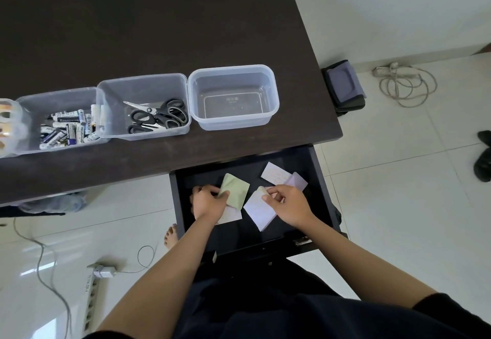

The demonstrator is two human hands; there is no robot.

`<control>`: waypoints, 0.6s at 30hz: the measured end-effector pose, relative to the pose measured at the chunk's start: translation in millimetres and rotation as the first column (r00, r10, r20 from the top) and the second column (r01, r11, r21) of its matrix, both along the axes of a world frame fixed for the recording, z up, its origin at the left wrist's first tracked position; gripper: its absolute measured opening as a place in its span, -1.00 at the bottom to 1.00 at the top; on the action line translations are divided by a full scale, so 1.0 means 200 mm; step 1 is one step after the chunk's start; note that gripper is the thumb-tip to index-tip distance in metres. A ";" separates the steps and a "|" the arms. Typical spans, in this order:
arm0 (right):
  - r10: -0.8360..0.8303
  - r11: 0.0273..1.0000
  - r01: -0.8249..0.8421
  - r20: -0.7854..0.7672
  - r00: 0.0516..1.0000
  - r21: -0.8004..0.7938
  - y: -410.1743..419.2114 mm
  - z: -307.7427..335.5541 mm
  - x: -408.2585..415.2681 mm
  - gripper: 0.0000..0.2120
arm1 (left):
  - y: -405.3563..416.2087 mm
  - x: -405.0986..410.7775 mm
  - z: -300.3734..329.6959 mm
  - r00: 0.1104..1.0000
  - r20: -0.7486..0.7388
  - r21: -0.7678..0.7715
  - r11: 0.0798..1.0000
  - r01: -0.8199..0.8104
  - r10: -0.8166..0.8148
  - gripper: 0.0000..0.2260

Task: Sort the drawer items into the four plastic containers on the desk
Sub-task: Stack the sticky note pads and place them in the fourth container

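Note:
The black drawer (316, 168) is pulled out below the desk. Inside it my left hand (208, 202) grips a pale green note pad (236, 190), with a white pad (232, 213) lying under it. My right hand (288, 203) pinches the top corner of a pale lilac pad (259, 212). Two more pads lie at the back right of the drawer, a white one (275, 174) and a lilac one (297, 180). On the desk stand an empty clear container (233, 97), a container with scissors (144, 106) and a container with batteries (61, 119). A fourth container (8, 126) is cut off at the left edge.
The dark desk top (146, 28) stretches behind the containers. A bare foot (170, 236) shows left of the drawer. A power strip (91, 299) and cables lie on the tiled floor, a dark bag (344, 86) stands by the desk's right corner, and a coiled cable (406, 85) lies beyond it.

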State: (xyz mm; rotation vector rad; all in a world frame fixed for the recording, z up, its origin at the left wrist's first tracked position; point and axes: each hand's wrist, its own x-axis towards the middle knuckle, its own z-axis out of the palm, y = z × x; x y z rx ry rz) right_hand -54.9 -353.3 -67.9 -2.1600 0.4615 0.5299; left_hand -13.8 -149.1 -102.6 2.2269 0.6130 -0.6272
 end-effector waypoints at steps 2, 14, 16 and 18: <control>-0.039 0.999 0.039 0.034 0.999 0.001 0.01 0.02 0.00 -0.79 | -0.02 -0.01 0.04 0.999 0.009 -0.123 0.992 -0.040 0.041 -0.82; -0.084 0.994 0.063 0.251 0.964 0.093 0.09 0.14 0.00 -0.92 | 0.02 -0.19 0.21 0.998 0.013 -0.442 0.896 -0.042 0.053 -0.64; -0.043 0.996 0.015 0.311 0.949 0.092 0.10 0.15 -0.01 -0.90 | 0.03 -0.20 0.23 0.998 -0.003 -0.485 0.872 -0.059 0.066 -0.61; 0.010 0.997 -0.041 0.394 0.919 0.070 0.10 0.15 -0.02 -0.89 | 0.04 -0.21 0.25 0.999 0.025 -0.518 0.855 -0.027 0.047 -0.54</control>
